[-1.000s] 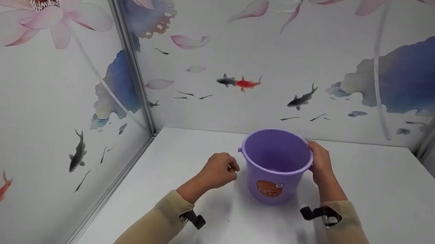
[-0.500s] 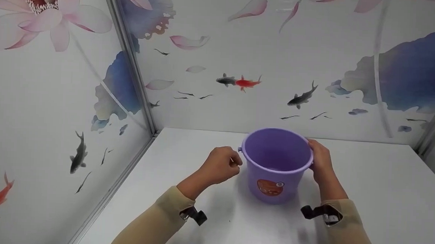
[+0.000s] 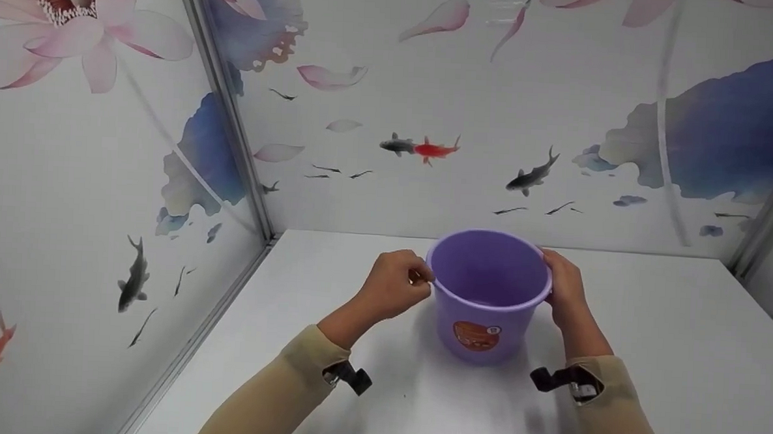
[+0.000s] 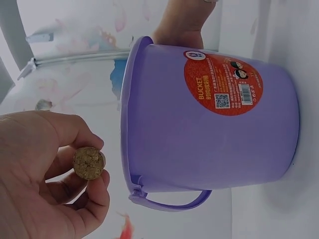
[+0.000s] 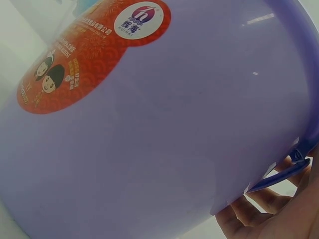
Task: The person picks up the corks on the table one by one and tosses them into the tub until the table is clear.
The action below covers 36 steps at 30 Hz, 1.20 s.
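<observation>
A purple plastic bucket with an orange label stands upright on the white table. My left hand is beside the left of its rim. In the left wrist view that hand pinches a small round brown-gold thing with a mottled face between thumb and fingers; its kind is unclear. My right hand grips the bucket's right side near the rim. In the right wrist view its fingers lie against the wall beside the handle. The bucket's inner floor is only partly visible.
White wall panels painted with fish, petals and leaves stand behind and to the left, joined by a metal corner post. The white table extends to the foot of the back panel. Dark wrist mounts sit on both sleeves.
My left hand has moved up and slightly right, closer to the bucket's rim. The right hand and bucket have barely moved; the view has shifted slightly.
</observation>
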### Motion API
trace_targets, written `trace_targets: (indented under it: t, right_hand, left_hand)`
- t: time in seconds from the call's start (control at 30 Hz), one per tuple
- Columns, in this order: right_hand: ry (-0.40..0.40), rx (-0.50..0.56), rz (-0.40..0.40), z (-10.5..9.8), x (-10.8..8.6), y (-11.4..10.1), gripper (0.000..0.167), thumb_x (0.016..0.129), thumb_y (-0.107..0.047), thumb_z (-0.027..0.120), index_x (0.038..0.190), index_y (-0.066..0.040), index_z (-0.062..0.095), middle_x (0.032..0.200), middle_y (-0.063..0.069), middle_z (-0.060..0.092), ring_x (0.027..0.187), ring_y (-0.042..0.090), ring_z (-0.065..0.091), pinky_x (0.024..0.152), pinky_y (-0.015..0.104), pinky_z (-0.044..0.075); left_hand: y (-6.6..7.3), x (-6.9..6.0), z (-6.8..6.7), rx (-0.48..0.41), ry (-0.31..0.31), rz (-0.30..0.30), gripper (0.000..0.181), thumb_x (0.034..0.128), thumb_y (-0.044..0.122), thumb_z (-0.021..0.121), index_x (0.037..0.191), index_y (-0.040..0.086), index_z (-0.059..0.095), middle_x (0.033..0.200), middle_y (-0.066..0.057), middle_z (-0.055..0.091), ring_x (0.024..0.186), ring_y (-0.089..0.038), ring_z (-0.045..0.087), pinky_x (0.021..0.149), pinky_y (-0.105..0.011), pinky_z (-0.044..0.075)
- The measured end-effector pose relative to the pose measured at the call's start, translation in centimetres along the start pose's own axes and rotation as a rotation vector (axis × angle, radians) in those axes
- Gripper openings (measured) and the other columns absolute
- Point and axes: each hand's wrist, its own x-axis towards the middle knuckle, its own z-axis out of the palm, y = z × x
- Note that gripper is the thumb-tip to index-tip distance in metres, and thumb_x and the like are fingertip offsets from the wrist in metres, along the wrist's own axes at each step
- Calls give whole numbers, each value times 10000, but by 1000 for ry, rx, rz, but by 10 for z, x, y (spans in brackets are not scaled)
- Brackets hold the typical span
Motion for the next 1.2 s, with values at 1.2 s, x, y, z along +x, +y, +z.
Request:
trace_targets:
  t: [1.2]
  right_hand:
    - [10, 32, -17, 0, -1, 3, 450, 1146, -262, 383, 1459, -32, 610, 1082, -184, 696, 1048, 65, 632, 887, 287, 568]
  left_hand:
    - [18, 38, 23, 17, -51, 47, 198, 852, 6, 673, 933, 81, 838, 912, -63, 737, 799, -104, 612, 719, -212, 519]
